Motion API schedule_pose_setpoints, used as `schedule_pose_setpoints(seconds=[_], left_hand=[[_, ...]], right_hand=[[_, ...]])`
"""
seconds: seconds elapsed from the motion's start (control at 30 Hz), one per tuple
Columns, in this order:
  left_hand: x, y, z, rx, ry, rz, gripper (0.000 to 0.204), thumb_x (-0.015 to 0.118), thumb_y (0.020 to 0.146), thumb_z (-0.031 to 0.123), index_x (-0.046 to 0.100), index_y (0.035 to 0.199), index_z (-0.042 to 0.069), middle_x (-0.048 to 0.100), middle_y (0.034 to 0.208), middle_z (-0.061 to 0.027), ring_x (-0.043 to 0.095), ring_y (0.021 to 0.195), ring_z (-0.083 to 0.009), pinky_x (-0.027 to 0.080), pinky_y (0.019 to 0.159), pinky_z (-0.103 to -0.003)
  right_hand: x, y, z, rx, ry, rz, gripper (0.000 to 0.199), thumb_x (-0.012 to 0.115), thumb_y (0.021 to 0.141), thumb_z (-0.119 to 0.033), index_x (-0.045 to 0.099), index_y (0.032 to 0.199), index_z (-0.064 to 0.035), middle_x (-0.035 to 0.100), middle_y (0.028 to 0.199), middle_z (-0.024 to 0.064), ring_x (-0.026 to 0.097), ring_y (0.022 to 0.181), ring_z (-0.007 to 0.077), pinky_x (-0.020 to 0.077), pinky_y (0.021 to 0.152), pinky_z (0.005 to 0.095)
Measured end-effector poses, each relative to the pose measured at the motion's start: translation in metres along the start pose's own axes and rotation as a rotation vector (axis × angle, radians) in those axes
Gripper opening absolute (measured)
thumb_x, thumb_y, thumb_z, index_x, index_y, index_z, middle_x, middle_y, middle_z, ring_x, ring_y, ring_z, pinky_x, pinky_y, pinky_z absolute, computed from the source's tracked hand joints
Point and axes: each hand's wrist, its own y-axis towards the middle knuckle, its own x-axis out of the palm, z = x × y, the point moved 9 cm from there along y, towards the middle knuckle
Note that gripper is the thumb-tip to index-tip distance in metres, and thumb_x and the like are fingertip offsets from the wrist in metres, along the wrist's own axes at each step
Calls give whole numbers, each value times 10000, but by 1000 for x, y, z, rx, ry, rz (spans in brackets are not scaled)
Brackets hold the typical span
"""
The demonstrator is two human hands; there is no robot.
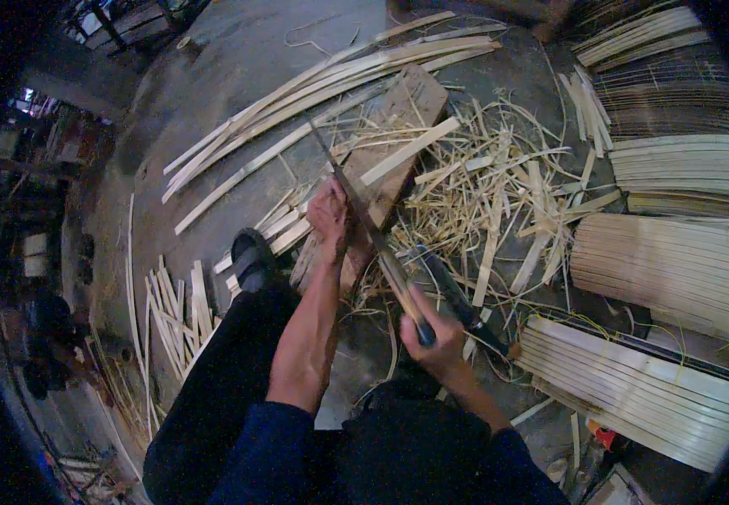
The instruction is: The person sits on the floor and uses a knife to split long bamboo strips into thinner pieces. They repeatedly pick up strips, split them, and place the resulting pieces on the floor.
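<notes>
My right hand (433, 335) is closed round the handle of a long thin-bladed tool (362, 213); whether it is a saw or a knife I cannot tell. Its blade slants up and left, past the side of my left hand (328, 210). That hand is closed and pressed down over pale bamboo strips (290, 234) at the wooden block (394, 187), its fingertips partly hidden. Beyond the blade, a flat bamboo strip (411, 151) lies across the block. On the floor beside my right hand rests a dark-bladed knife (444, 278).
Right of the block spreads a heap of bamboo shavings (486, 189). Long strips (322, 80) lie at the far side. Stacked bamboo slats (663, 265) and a tied bundle (634, 383) line the right. Shorter pieces (175, 307) lie left of my shoe (252, 257).
</notes>
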Motion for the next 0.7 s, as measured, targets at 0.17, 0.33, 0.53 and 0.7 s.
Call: schedule_pose_setpoints(seconds=[0.17, 0.33, 0.53, 0.7], left_hand=[[2, 10, 46, -66, 226, -159, 416, 416, 914, 412, 642, 766, 96, 627, 727, -163, 586, 656, -387, 430, 566, -451], [-6, 0, 49, -125, 271, -203, 426, 427, 909, 439, 663, 769, 113, 637, 743, -183, 600, 695, -377, 442, 610, -463], [-30, 19, 49, -193, 259, -99, 437, 478, 899, 422, 672, 776, 51, 631, 708, -168, 585, 656, -361, 440, 603, -446], [-88, 55, 140, -57, 3, 34, 520, 407, 935, 425, 606, 729, -9, 537, 620, -205, 492, 562, -320, 380, 563, -435]], right_hand=[[-47, -60, 9, 19, -44, 93, 495, 615, 815, -307, 566, 1227, -37, 628, 704, 136, 582, 511, 206, 468, 512, 323], [-60, -36, -1, -201, -59, 271, 496, 571, 830, -333, 578, 1172, 27, 660, 820, 172, 615, 568, 251, 500, 568, 328], [-152, 19, 51, -314, -437, 365, 449, 648, 751, -168, 597, 1182, -51, 642, 718, 138, 623, 581, 257, 503, 565, 337], [-163, 27, 128, -176, -842, 149, 507, 699, 729, -199, 582, 1222, -190, 618, 790, 79, 600, 709, 239, 488, 678, 364]])
